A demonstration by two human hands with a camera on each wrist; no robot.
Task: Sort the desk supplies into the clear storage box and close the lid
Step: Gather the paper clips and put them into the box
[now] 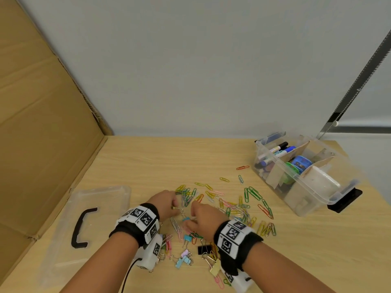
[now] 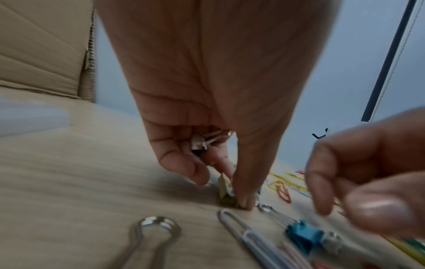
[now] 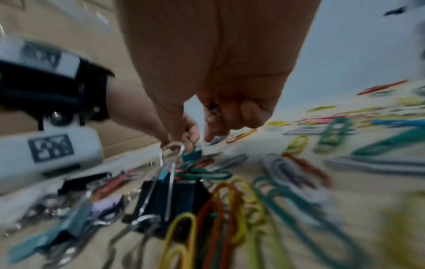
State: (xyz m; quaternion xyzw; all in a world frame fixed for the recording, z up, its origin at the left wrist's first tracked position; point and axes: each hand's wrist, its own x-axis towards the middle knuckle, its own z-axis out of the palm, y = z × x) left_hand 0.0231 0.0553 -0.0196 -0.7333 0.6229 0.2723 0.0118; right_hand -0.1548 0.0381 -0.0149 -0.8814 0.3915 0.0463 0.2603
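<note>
The left hand (image 2: 207,109) has its grip clamped on a small yellow binder clip (image 2: 226,191), thumb and forefinger pinching it where it stands on the surface (image 1: 148,161); its other fingers curl over another small clip (image 2: 198,143) held in the palm. The right hand (image 1: 204,216) hovers just beside it with fingers curled. In the right wrist view something dark seems tucked in the palm, but blur hides it, so I cannot tell whether that grip is clamped on anything. A teal binder clip (image 1: 186,219) lies right under those fingers.

Judging by this, the step in hand is gathering binder clips out of the mixed pile. The next move calls for lifting the yellow clip clear without dragging neighbours along, then picking more or carrying the handful over to the box.

Around the hands, coloured paper clips (image 1: 232,204) scatter toward the right, and more binder clips (image 1: 186,259), pastel ones and a black one (image 1: 204,249), lie nearer the person. The wire handles look prone to tangling.

The clear storage box (image 1: 306,187) stands well apart at the far right of the surface, open, with cardboard dividers; markers, small coloured items and a white roll already sit in separate compartments. Its lid (image 1: 99,208), clear with a black handle, lies flat at the left.
</note>
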